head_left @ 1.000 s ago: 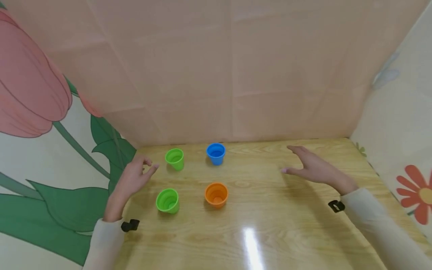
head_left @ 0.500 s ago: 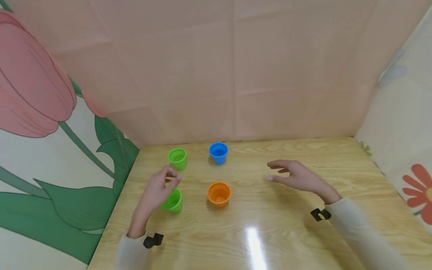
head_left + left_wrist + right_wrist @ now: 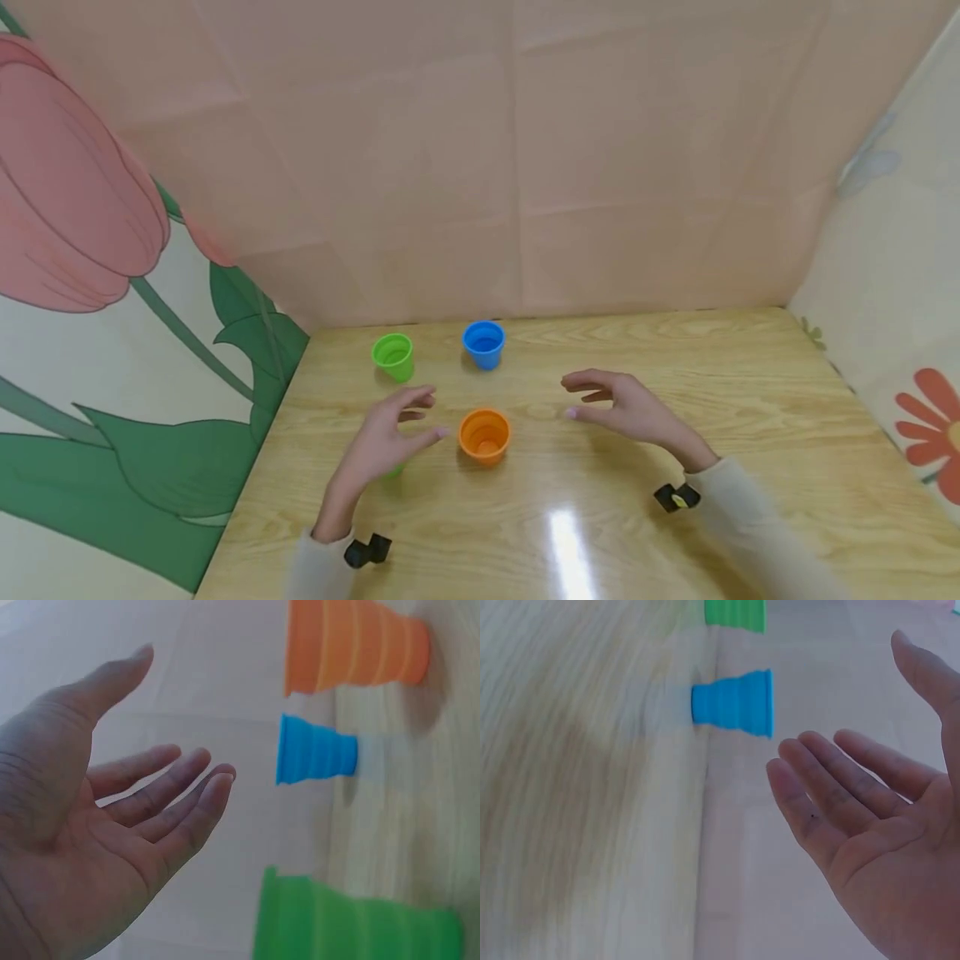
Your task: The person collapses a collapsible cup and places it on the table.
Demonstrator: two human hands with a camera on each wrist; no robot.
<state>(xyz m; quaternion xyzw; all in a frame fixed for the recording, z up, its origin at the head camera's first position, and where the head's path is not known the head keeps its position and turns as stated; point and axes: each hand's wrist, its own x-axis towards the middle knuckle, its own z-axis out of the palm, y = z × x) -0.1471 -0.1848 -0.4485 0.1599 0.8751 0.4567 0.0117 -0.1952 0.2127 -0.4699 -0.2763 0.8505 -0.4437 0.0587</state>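
My left hand [image 3: 386, 437] hovers over the near green cup [image 3: 396, 472], hiding most of it in the head view; its fingers are relaxed, thumb apart, holding nothing. Just right of that hand stands an orange cup [image 3: 484, 437], mouth up. My right hand [image 3: 626, 408] is in the air to the right of the orange cup, loosely bent and holding nothing. Behind, a blue cup [image 3: 484, 344] and a second green cup [image 3: 393, 357] stand upright. The left wrist view shows the ribbed blue cup [image 3: 316, 750] beyond the fingers; the right wrist view has the blue cup [image 3: 733, 703] too.
The cups stand on a wood-grain table [image 3: 600, 517]. A pinkish cloth backdrop [image 3: 517, 167] hangs along its far edge. A wall with painted tulips [image 3: 82, 183] flanks the left, and one with a painted red flower [image 3: 930, 417] the right.
My left hand has moved right, from beside the green cups to over the near one, its fingers spreading again after drawing together. My right hand has moved left and nearer. The cups stay put.
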